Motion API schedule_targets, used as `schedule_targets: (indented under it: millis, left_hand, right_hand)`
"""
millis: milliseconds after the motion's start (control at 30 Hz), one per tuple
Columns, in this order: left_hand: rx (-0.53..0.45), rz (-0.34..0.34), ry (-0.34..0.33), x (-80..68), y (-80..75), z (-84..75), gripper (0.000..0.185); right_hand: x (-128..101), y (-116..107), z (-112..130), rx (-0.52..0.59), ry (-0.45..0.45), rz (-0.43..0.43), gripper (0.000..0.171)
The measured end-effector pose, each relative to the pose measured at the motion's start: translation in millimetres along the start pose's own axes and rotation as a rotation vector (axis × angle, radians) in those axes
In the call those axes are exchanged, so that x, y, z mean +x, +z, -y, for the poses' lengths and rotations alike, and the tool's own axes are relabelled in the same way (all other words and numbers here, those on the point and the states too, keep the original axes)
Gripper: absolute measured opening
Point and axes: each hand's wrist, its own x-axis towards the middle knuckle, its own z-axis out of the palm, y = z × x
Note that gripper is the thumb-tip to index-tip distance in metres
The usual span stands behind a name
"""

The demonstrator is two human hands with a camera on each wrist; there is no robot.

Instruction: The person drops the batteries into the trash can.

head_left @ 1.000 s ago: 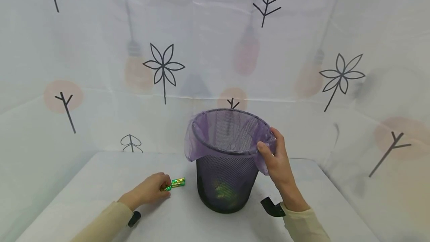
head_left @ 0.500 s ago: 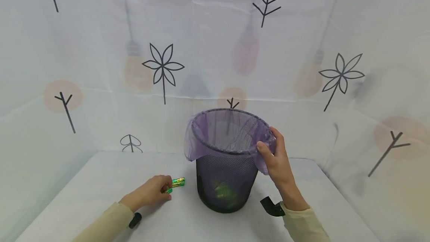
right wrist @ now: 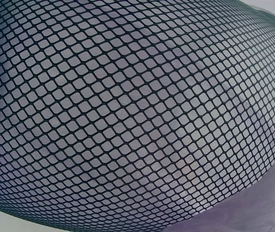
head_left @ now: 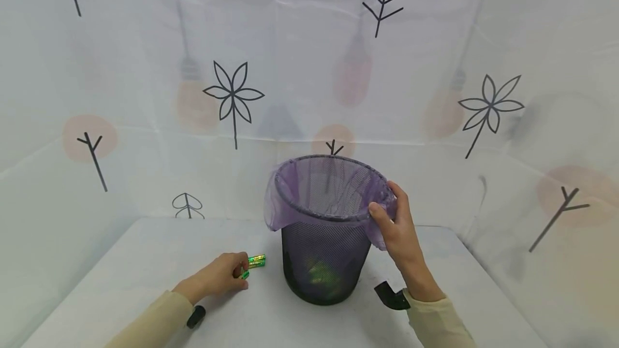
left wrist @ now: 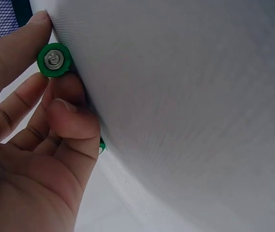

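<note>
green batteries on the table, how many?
2. One battery lies on the table just left of the mesh bin; the other is pinched in the left hand. Green items inside the bin are too unclear to count.

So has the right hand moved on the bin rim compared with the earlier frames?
No. The right hand grips the purple liner at the same spot on the mesh bin's rim; only the whole view shifts very slightly.

The left hand (left wrist: 26,159) pinches a green battery (left wrist: 53,59) between thumb and curled fingers (left wrist: 72,118), its metal end facing the camera. A white surface (left wrist: 186,111) lies against the fingers. Dark mesh (left wrist: 2,19) shows above the thumb.
</note>
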Motion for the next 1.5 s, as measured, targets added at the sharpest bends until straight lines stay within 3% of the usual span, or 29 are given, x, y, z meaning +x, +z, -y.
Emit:
schedule_targets:
  millis: [733, 1333, 1500]
  left_hand:
    - [-0.019, 0.017, -0.022, -1.5, -1.2, -5.4, 0.024]
    - [0.031, 0.022, 0.046, -0.8, 0.5, -4.2, 0.022]
    - [0.019, 0.011, 0.092, -0.6, -2.9, -4.0, 0.022]
  right_hand:
    - [1.9, 0.4, -2.4, 0.02, -0.009, 0.001, 0.071]
    - [0.9, 0.3, -1.6, 0.008, -0.019, 0.003, 0.07]
    - [0.8, 0.1, -1.6, 0.008, -0.016, 0.001, 0.07]
